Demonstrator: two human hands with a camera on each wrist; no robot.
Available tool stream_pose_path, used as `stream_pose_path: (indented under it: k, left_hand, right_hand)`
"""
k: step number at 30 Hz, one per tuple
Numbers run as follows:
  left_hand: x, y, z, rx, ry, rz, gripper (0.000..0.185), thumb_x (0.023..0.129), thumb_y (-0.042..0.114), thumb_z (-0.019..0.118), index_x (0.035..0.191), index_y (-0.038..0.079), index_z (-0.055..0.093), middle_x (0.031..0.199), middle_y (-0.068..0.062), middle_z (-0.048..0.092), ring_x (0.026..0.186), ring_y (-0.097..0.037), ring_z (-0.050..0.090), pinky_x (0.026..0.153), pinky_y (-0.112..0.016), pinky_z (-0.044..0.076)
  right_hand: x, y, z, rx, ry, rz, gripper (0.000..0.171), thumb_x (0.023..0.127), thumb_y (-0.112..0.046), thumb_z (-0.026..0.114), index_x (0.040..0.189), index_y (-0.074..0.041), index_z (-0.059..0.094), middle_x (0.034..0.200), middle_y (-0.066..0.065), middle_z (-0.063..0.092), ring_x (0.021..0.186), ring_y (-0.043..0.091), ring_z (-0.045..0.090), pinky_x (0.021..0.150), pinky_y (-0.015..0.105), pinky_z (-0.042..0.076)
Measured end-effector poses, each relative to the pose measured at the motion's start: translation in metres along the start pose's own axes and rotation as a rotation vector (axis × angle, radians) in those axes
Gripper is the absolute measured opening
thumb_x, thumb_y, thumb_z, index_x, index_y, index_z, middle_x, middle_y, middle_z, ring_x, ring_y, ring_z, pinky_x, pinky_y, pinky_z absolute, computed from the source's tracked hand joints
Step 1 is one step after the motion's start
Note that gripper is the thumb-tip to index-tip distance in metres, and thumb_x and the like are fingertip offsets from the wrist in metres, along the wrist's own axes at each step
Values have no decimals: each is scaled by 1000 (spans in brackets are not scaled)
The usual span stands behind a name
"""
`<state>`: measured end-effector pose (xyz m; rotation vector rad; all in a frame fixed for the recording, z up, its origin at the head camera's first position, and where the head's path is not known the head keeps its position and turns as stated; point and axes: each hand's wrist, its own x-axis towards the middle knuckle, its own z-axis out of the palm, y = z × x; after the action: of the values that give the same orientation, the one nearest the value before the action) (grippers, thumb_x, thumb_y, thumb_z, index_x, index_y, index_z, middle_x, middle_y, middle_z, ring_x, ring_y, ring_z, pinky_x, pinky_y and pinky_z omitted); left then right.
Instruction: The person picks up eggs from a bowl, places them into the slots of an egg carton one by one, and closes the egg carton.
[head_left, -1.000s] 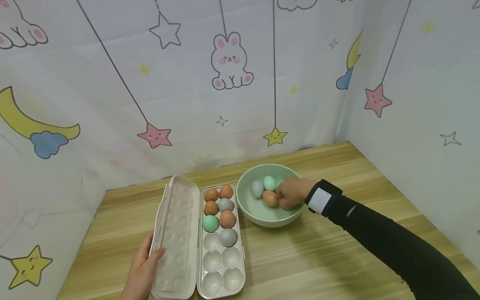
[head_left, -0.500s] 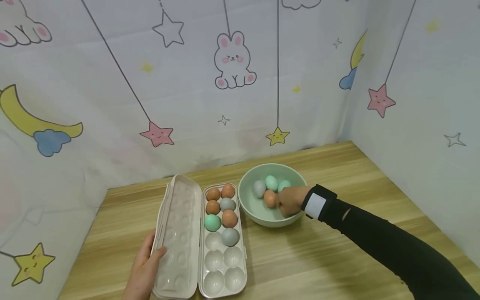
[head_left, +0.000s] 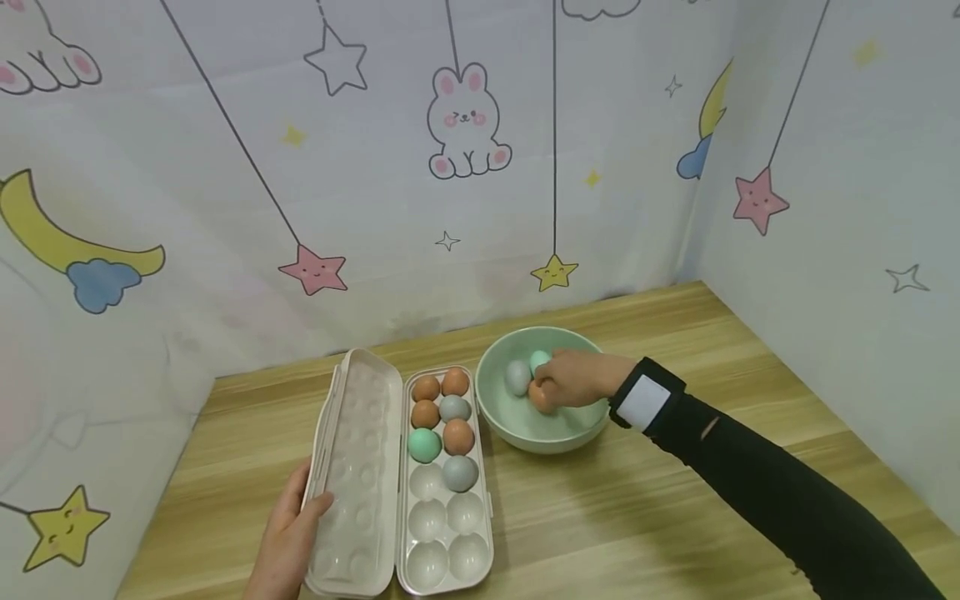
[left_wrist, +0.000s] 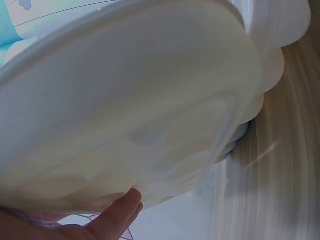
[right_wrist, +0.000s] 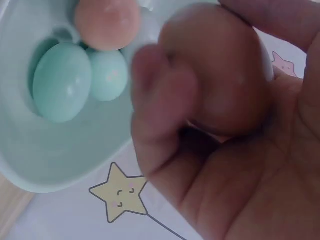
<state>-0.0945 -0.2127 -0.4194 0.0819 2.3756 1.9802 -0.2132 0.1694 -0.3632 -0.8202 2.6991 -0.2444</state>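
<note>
A pale green bowl [head_left: 517, 427] stands on the wooden table with a grey egg [head_left: 517, 377] and a green egg [head_left: 538, 360] showing in it. My right hand [head_left: 573, 379] is inside the bowl and grips a brown egg [head_left: 538, 396]. In the right wrist view that brown egg [right_wrist: 220, 75] sits between my curled fingers [right_wrist: 160, 100], above another brown egg [right_wrist: 107, 22] and two green eggs [right_wrist: 62, 82]. My left hand [head_left: 288, 533] holds the edge of the open egg carton's lid [head_left: 356, 475], thumb on top. The carton tray [head_left: 427, 567] has several eggs in its far cups.
A printed curtain closes off the back and right side of the table. The carton's near cups [head_left: 446, 517] are empty. In the left wrist view the lid [left_wrist: 125, 100] fills the frame, one finger [left_wrist: 115, 215] against it. Bare wood lies in front of the bowl.
My right hand has shifted from the bowl's near side toward its middle and now has a brown egg in its fingers. The left hand and carton have not moved.
</note>
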Motion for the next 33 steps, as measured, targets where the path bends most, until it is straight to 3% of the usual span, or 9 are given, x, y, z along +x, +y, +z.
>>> stream_pose_path:
  k: [4,7,14,17,21,24,26,30,33]
  left_hand:
    - [0,-1,0,0,7,-1,50,97,-2,36,145,-1,24,142,-24,29,102,4,48,79,-16,45]
    - [0,-3,0,8,18,8,49,97,-1,37,144,-2,25,140,-21,32,103,6,47,80,-14,43]
    - [1,-8,-2,3,30,30,49,96,0,41,143,-3,27,121,18,45,102,5,48,79,-15,43]
    - [1,-5,-1,-1,23,35,49,96,0,40,143,-3,26,133,3,44,102,5,48,79,-15,43]
    - [0,-1,0,-12,-18,-9,50,98,2,37,146,-1,21,145,-22,25,105,7,46,80,-16,45]
    - [-1,2,0,-12,-40,-39,51,99,3,35,147,1,19,148,-22,21,106,7,45,80,-17,46]
    - [-1,4,0,-5,-40,-43,50,99,3,35,147,1,20,147,-23,22,106,6,45,80,-18,46]
    - [-1,6,0,10,-37,-65,49,99,4,35,146,4,21,146,-21,25,104,2,48,79,-20,46]
    - [0,6,-1,18,-25,-77,50,99,4,35,147,5,22,145,-21,26,103,1,49,79,-21,47]
  right_hand:
    - [-2,-3,-1,10,32,-28,27,96,-17,47,116,-9,63,101,7,59,93,21,50,84,36,43]
    - [-2,-6,-1,29,44,-43,24,95,-20,49,113,-11,63,96,3,59,89,18,51,81,34,43]
    - [4,-18,2,71,128,-107,18,97,-19,42,89,-16,59,70,-5,46,70,12,43,66,27,36]
    - [4,-27,2,69,170,-126,23,100,-20,40,81,-18,53,66,-5,42,66,13,41,64,28,36]
    - [5,-42,5,92,162,-138,26,102,-22,36,84,-18,54,72,-4,45,71,14,43,66,31,38]
    - [9,-55,9,139,169,-158,24,101,-22,38,92,-14,58,79,-5,48,77,13,45,70,30,39]
    - [12,-63,11,213,184,-181,20,98,-18,41,91,-9,57,75,-5,46,71,13,44,66,28,38]
    - [22,-80,16,374,185,-246,17,94,-14,46,77,-11,45,64,-7,35,58,7,34,56,21,31]
    - [31,-91,22,376,197,-308,19,90,-15,51,75,-15,39,64,-9,30,58,5,31,56,19,29]
